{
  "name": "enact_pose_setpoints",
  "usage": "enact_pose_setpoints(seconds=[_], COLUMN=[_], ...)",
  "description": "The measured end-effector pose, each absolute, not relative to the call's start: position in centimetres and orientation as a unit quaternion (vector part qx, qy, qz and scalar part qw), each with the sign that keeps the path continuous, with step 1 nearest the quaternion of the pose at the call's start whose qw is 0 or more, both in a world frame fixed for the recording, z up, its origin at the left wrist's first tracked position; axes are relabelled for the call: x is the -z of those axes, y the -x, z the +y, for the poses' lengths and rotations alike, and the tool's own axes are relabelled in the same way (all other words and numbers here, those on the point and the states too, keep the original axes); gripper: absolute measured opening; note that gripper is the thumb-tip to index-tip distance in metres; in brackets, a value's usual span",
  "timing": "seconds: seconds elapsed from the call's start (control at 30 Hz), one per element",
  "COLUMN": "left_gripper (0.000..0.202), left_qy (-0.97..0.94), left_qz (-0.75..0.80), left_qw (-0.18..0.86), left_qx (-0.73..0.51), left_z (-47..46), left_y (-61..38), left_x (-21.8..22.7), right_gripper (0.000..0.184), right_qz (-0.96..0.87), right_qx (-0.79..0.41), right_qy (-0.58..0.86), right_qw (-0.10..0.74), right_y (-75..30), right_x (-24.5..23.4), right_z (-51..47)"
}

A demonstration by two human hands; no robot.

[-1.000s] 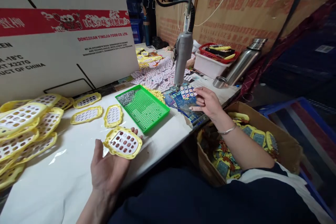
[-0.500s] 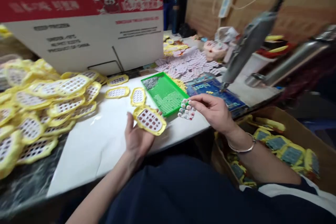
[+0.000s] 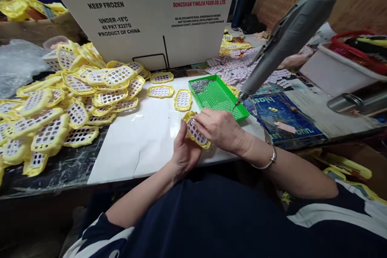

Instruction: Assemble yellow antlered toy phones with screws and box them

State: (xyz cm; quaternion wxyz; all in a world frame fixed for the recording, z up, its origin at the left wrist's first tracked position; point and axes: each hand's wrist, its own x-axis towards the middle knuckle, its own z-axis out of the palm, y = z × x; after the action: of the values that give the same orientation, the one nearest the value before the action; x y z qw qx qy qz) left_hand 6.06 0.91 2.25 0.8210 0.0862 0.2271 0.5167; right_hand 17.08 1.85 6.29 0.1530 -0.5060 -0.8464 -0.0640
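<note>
Over the front of the white board, my left hand (image 3: 186,151) holds a yellow toy-phone-like plastic shell (image 3: 198,132) tilted, fingers beneath it and thumb on its edge. The shell has a white panel with rows of holes. My right hand (image 3: 222,129) is closed in a pinch over the shell's upper part. Its fingers largely hide the small button pad they hold; only a whitish bit shows at the fingertips. Just behind both hands lies a green tray (image 3: 222,96) with small metal screws (image 3: 202,85) heaped in one corner.
Many similar yellow shells (image 3: 99,76) are piled at the left, and several lie on the white board (image 3: 130,141). A grey electric screwdriver (image 3: 272,44) hangs over the tray's right side. Behind stands a printed carton (image 3: 142,44). White pieces (image 3: 254,64) are heaped beyond the tray.
My right hand has moved left with the button pad, from beside the tray onto the shell in my left hand. The shell is turned more upright. The whole view has shifted.
</note>
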Motion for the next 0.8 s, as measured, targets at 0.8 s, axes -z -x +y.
enact_pose_setpoints(seconds=[0.8], left_gripper=[0.064], left_qy=[-0.007], left_qz=[0.262], left_qw=[0.848], left_qx=[-0.460], left_z=[1.6], left_y=[-4.4], left_x=[-1.8], right_gripper=[0.012], right_qz=[-0.362], right_qx=[-0.613], right_qy=[0.448], right_qw=[0.541], right_y=[-18.5], right_x=[-5.0], right_z=[2.4])
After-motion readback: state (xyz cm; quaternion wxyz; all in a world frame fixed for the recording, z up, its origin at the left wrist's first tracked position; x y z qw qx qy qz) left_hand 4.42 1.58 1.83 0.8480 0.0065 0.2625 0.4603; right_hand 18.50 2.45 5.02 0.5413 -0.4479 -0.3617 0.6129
